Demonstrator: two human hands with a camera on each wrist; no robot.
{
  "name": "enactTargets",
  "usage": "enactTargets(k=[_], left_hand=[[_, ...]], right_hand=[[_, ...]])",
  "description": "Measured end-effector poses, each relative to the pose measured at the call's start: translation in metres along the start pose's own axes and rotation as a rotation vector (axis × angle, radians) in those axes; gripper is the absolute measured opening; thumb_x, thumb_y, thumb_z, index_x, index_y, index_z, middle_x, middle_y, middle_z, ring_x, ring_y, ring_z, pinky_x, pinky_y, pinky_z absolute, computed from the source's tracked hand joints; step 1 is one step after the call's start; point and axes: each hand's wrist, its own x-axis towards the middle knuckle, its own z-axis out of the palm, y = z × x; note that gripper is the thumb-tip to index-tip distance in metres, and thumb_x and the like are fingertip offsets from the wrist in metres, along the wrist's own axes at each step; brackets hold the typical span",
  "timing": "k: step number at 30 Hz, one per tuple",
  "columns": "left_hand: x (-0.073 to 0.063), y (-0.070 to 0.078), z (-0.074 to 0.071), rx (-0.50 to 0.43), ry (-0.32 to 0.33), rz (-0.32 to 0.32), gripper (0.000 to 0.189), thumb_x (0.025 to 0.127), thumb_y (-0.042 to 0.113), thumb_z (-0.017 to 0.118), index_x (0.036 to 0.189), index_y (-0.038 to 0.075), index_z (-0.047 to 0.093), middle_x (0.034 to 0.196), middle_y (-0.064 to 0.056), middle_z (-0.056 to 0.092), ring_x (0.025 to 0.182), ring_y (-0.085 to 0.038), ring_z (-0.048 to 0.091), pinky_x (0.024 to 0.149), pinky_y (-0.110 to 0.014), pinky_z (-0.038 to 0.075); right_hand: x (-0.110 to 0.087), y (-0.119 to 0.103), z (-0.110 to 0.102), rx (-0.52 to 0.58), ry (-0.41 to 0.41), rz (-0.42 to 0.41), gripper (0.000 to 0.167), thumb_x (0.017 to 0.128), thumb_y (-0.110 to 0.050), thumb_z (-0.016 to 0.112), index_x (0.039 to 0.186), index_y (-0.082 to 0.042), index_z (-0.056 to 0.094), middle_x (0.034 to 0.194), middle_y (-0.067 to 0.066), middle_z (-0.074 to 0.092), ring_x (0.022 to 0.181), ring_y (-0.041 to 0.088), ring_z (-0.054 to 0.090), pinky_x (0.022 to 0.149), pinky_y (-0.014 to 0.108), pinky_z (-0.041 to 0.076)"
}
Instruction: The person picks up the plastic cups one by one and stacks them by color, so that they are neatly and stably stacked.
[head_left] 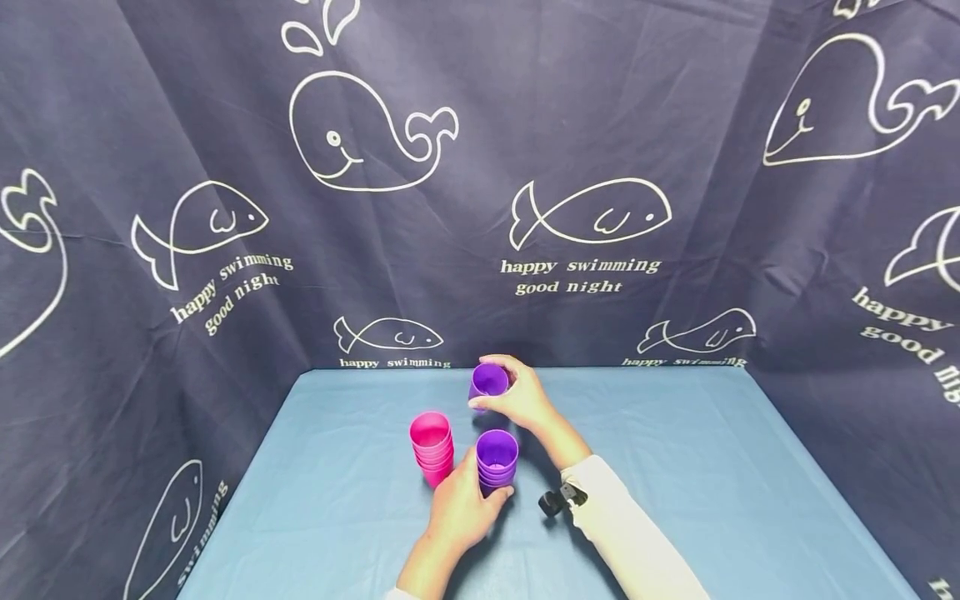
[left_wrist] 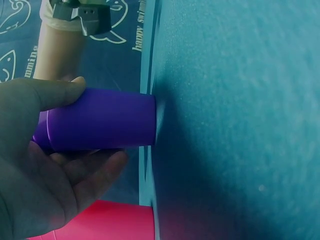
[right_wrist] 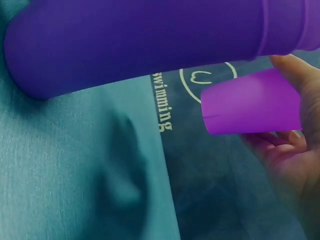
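Note:
A stack of purple cups stands upright on the table, its nested rims showing at the top. My left hand holds this stack from the left, thumb on the near side and fingers round the other. Farther back, my right hand grips a single purple cup between thumb and fingers. In the right wrist view that purple cup is clear of the table, its base apart from the cloth. A stack of pink cups stands just left of my left hand, partly behind it.
Light blue cloth covers the table. Its far edge meets a dark curtain printed with whales and fish, which also hangs at both sides. A black wrist camera sits on the right sleeve.

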Motion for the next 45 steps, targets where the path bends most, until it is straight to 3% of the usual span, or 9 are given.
enactTargets(k=[11, 20, 26, 45], left_hand=[[0.003, -0.001, -0.001, -0.011, 0.001, -0.017, 0.06, 0.081, 0.033, 0.089, 0.129, 0.012, 0.06, 0.105, -0.006, 0.079, 0.099, -0.024, 0.077, 0.085, -0.045, 0.06], [0.003, 0.0, 0.001, -0.011, -0.001, -0.019, 0.058, 0.081, 0.035, 0.089, 0.127, 0.013, 0.06, 0.104, -0.005, 0.079, 0.098, -0.024, 0.077, 0.084, -0.045, 0.06], [0.005, -0.001, 0.001, -0.009, 0.008, 0.0, 0.058, 0.08, 0.033, 0.089, 0.127, 0.012, 0.06, 0.103, -0.006, 0.079, 0.097, -0.025, 0.077, 0.082, -0.045, 0.06], [0.002, -0.001, 0.002, -0.016, 0.001, 0.004, 0.06, 0.081, 0.032, 0.089, 0.129, 0.011, 0.06, 0.106, -0.007, 0.079, 0.098, -0.025, 0.077, 0.083, -0.046, 0.061]], right_hand=[[-0.011, -0.019, -0.013, 0.015, 0.065, 0.023, 0.073, 0.062, -0.012, 0.103, 0.129, -0.006, 0.071, 0.117, 0.01, 0.079, 0.101, 0.02, 0.076, 0.087, 0.025, 0.061], [-0.018, -0.031, -0.02, 0.028, 0.097, -0.014, 0.072, 0.058, -0.009, 0.104, 0.123, -0.009, 0.072, 0.109, 0.012, 0.078, 0.089, 0.01, 0.073, 0.078, 0.023, 0.06], [-0.026, -0.047, -0.023, 0.021, 0.108, -0.069, 0.075, 0.056, -0.008, 0.105, 0.123, -0.009, 0.072, 0.111, 0.013, 0.078, 0.089, 0.01, 0.073, 0.079, 0.023, 0.06], [-0.045, -0.058, -0.026, 0.169, -0.041, -0.102, 0.071, 0.058, 0.002, 0.099, 0.122, -0.001, 0.069, 0.113, 0.023, 0.074, 0.094, 0.006, 0.071, 0.085, 0.026, 0.06]])
